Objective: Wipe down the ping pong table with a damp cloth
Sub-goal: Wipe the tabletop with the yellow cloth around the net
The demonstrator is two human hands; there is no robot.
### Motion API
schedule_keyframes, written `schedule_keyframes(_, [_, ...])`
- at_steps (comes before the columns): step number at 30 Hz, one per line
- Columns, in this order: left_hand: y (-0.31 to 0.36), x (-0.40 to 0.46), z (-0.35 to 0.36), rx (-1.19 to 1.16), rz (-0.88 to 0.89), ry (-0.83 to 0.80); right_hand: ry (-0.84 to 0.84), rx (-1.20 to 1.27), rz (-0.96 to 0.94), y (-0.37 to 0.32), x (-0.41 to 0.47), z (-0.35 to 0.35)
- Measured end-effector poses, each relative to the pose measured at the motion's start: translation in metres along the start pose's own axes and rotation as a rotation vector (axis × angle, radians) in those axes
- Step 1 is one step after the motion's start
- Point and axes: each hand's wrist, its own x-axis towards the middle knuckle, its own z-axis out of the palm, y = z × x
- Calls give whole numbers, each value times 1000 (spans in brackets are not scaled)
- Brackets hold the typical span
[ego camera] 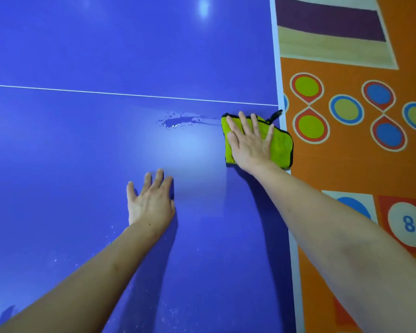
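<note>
The blue ping pong table [82, 152] fills most of the view, crossed by a thin white line. A folded yellow-green cloth [281, 145] with a black hem lies at the table's right edge, partly hanging over it. My right hand [249, 139] presses flat on the cloth with straight, spread fingers. My left hand [150, 200] rests flat on the bare table, fingers straight, lower and to the left of the cloth. A patch of water drops [178, 121] sits just left of the cloth, below the white line.
The table's white right edge [277, 68] runs top to bottom. Beyond it lies an orange floor mat [346, 164] with coloured circles and a numbered "8" disc. Small white specks dot the table near its lower part.
</note>
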Motion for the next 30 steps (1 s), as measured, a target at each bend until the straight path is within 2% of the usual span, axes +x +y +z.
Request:
schedule_keyframes(4, [-5, 20, -7, 24, 64, -49, -13, 2, 0, 5, 40, -11])
schedule_keyframes(9, [-6, 22, -12, 15, 80, -141, -22, -49, -41, 15, 49, -22])
schedule_keyframes(16, [-8, 20, -5, 57, 100, -135, -9, -66, -33, 19, 38, -14])
schedule_keyframes(20, [-12, 19, -6, 18, 102, -132, 6, -32, -11, 12, -3, -2])
schedule_keyframes(27, [-8, 19, -12, -9, 91, -185, 8, -81, 46, -22, -147, 37])
schedule_keyframes(30, [-8, 18, -12, -15, 80, -190, -29, -58, 53, -23, -162, 39])
